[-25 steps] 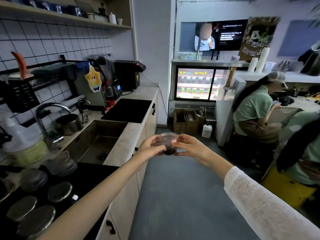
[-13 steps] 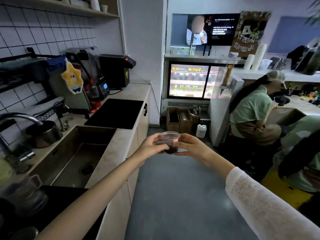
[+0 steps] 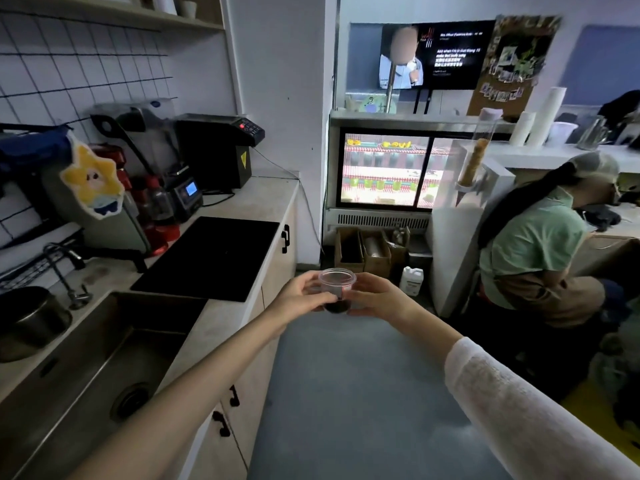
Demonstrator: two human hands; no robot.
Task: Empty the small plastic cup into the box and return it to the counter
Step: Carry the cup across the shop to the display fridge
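A café kitchen aisle, counter (image 3: 242, 206) on your left, cardboard boxes (image 3: 363, 251) ahead on the floor: your left hand (image 3: 301, 294) and right hand (image 3: 379, 299) grip the small plastic cup (image 3: 336, 289), fingers closed, upright to keep the dark contents unspilled.

Left forearm (image 3: 194, 386) bare; right arm wears a white knit sleeve (image 3: 526, 410).

Both arms outstretched, left hand (image 3: 300, 293) and right hand (image 3: 379, 299) fingers pinched inward together.
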